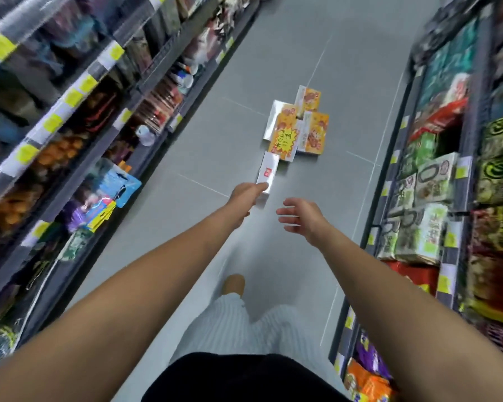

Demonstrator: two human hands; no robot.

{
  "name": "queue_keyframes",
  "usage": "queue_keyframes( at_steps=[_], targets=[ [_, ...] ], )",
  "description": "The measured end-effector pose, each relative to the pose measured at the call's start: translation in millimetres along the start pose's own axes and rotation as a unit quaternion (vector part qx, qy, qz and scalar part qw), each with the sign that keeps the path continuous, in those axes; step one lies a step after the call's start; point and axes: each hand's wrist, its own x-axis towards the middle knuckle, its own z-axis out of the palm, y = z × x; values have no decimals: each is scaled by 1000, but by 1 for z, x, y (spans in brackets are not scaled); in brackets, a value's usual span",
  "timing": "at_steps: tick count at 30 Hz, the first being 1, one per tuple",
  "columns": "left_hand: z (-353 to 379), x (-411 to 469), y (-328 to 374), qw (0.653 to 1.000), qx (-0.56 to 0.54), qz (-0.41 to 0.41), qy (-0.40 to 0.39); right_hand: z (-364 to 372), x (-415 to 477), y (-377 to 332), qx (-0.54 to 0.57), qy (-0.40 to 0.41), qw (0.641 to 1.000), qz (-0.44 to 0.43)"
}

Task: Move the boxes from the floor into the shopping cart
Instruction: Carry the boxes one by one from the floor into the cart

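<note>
My left hand point(246, 195) overlaps the white box point(268, 171) beside the orange boxes point(283, 134); I cannot tell if it grips. My right hand point(301, 216) hovers, fingers spread.

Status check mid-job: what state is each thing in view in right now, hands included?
White rectangular box with red logo: near end under the left hand; lifted or not, unclear.
Orange and yellow cardboard boxes: flat on the grey tiled floor, bunched together, untouched.
Left hand: on the white box, grip unclear.
Right hand: open, holding nothing.
Shopping cart: not in view.
</note>
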Motion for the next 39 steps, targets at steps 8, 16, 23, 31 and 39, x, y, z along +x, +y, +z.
queue_keyframes(
  at_steps=[8, 16, 23, 31, 39],
  targets=[
    [79, 89, 69, 999, 39, -21, 11, -80, 90, -55, 57, 13, 998, 27],
    [145, 207, 104, 989, 118, -74, 45, -149, 205, -117, 47, -11, 998, 49],
    [177, 311, 99, 965, 212, -108, 107, -161, 309, -130, 37, -4, 996, 81],
    [173, 456, 25, 953, 232, -124, 152, -136, 451, -84, 17, -17, 990, 138],
    [173, 597, -84, 931, 253, -185, 186, -94, 593, 10, 27, -16, 984, 175]
  ],
)
